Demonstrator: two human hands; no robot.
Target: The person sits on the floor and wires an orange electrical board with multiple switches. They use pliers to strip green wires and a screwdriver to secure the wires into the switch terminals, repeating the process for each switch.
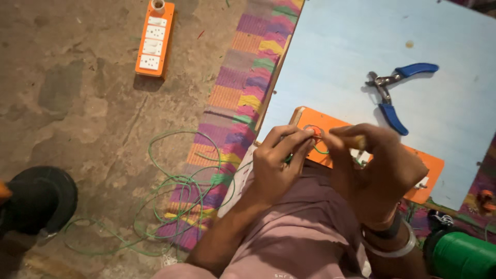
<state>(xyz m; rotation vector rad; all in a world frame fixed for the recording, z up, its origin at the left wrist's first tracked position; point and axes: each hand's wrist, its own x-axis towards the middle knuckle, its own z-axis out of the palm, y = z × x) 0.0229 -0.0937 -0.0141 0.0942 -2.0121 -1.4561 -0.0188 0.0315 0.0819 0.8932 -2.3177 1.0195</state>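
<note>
An orange switch board (433, 166) lies across my lap at the near edge of a pale blue board (356, 46). My left hand (279, 163) pinches a thin green wire (321, 151) over the orange board's left end, where red and green wire loops show. My right hand (380, 165) hovers over the board's middle with fingers curled around a small yellowish tool handle (360, 142); what kind of tool it is I cannot tell. Both hands nearly touch above the loops.
Blue-handled pliers (392, 90) lie open on the blue board. A second orange socket strip (154, 39) rests on the stone floor at upper left. Tangled green wire (170, 206) sprawls over the floor and a striped mat (243, 77). A dark round object (39, 199) sits at left, a green cylinder (462, 256) at lower right.
</note>
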